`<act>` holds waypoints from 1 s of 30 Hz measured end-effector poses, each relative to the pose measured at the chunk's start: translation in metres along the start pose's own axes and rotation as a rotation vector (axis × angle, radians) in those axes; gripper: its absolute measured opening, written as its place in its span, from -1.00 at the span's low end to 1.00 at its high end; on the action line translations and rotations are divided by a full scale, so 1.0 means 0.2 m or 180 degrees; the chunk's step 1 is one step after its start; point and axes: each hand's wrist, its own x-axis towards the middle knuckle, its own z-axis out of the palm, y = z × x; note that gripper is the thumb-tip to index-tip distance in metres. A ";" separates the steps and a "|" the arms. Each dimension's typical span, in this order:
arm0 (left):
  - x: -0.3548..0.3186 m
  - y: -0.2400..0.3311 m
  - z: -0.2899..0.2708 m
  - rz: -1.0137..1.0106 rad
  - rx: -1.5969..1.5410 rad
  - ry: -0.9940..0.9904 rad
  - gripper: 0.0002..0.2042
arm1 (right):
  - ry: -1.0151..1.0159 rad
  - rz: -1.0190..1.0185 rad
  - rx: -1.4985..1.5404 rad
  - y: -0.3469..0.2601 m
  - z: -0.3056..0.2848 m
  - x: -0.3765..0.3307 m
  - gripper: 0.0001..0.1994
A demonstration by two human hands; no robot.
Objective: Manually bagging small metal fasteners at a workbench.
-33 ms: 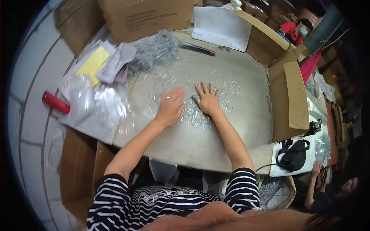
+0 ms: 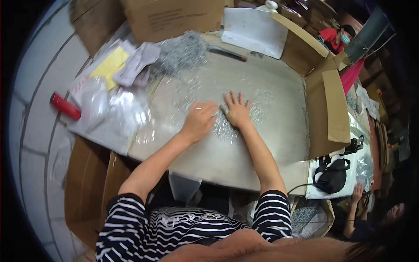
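While both palms press down on the grey metal table (image 2: 262, 144), the right hand (image 2: 238, 111) lies flat with its fingers (image 2: 233, 98) spread wide and gripping nothing, and the left hand (image 2: 200, 122) rests just beside it with fingers loosely curled downward; whether they pinch anything cannot be told. Under and between the two hands lies a thin scatter of small shiny metal pieces (image 2: 227, 129), too small to make out singly, touching the fingertips of both. Farther up the table, well apart from the hands, sits a bigger heap of the same silvery bits (image 2: 181, 52), bristly and tangled. Left of it lie a grey cloth (image 2: 139, 63), a yellow sheet (image 2: 109, 65) and crinkled clear plastic bags (image 2: 111, 111), glossy and limp, with a red cylinder (image 2: 65, 106) at their outer edge. A dark slim tool (image 2: 227, 53) lies near the far edge beside a white sheet (image 2: 255, 30). Brown cardboard boxes (image 2: 327, 105) wall in the table on the right and back.
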 end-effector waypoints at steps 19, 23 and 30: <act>-1.17 -0.02 -0.58 -0.0798 0.0154 0.0761 -0.53 | 0.1166 0.0779 0.2716 -0.19 -0.13 -1.06 -0.63; -1.16 -0.26 -0.47 -0.0646 0.1061 0.0350 -0.46 | 0.0713 -0.0336 0.0922 -0.37 -0.03 -0.75 -0.49; -1.21 -0.27 -0.51 -0.0060 0.0329 0.0450 -0.46 | 0.0441 0.0079 0.0247 -0.50 0.02 -0.65 -0.45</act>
